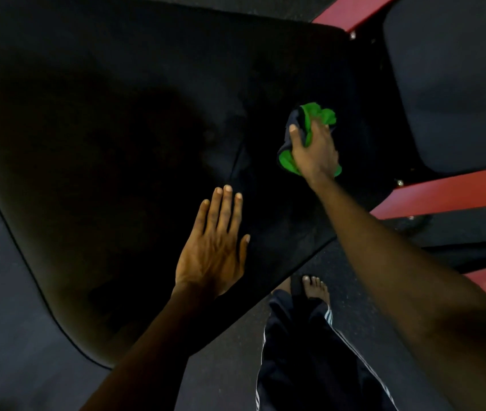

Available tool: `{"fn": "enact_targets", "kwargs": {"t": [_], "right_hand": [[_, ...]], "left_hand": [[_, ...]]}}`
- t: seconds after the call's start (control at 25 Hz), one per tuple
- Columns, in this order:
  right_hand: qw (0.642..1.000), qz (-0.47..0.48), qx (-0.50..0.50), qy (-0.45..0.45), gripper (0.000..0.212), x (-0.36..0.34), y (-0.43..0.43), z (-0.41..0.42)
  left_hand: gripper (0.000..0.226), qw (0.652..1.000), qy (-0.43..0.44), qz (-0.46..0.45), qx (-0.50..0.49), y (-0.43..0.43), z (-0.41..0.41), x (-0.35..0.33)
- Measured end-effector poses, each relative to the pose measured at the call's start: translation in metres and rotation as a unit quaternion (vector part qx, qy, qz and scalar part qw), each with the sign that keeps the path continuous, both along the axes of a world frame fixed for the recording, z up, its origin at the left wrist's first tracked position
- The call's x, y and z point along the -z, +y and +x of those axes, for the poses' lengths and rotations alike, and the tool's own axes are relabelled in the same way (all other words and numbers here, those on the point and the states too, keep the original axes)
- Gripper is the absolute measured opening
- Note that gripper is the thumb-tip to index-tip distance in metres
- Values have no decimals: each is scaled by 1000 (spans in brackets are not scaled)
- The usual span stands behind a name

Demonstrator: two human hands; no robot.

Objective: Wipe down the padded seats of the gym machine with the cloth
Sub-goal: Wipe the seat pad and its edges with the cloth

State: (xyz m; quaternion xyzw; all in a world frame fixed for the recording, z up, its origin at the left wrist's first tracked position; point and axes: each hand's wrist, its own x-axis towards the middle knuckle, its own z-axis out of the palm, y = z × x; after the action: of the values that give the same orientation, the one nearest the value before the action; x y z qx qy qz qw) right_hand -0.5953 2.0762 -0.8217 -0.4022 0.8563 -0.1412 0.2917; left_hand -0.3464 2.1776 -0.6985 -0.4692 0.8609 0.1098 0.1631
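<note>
No text, label, brand mark, number or sign in this view is legible to you. The padded seat (117, 114), the red frame (443, 189) and the green cloth (324, 115) show plain surfaces only; the dim light leaves any finer marks too dark to tell.
</note>
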Motion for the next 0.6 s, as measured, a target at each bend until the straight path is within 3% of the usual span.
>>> {"fn": "enact_targets", "kwargs": {"t": [0.12,0.28,0.4,0.52,0.6], "right_hand": [[985,-108,-133,4,63,-23,52,34],[950,-149,-272,-25,55,-23,93,23],[979,-132,-155,0,59,7,57,-4],[999,-18,32,-5,77,20,16,-21],[999,-8,41,-2,78,14,16,-14]], "left_hand": [[73,1000,0,-6,2,0,0,1],[73,1000,-2,-8,3,0,-1,1],[73,1000,-10,-2,-3,0,0,0],[73,1000,-16,-4,-1,2,0,0],[72,1000,-13,-4,2,1,1,-1]]}}
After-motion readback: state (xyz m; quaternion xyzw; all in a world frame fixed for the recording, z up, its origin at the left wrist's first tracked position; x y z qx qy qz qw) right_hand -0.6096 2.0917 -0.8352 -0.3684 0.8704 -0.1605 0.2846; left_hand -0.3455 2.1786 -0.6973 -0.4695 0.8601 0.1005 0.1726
